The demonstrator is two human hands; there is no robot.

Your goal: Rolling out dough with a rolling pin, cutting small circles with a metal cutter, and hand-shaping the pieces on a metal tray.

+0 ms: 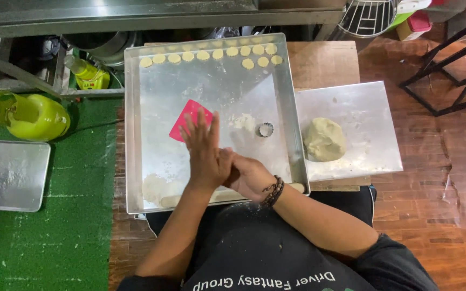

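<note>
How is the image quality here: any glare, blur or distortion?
Head view: soft glare on the metal tray; left hand and right hand slightly motion-blurred, pressed together; the tray's edges bow, a wide-lens distortion; the dough ball is sharp.

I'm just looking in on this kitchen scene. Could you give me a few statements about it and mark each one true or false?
1. The person's left hand and right hand are pressed together above the large shallow metal tray. True.
2. The small round cut dough discs sit along the tray's near edge. False: they line the far edge.
3. The pale lump of dough lies on a flat metal sheet beside the tray. True.
4. The pink plastic scraper is in the right hand. False: it lies on the tray.
5. The round metal cookie cutter rests on the tray. True.
</note>
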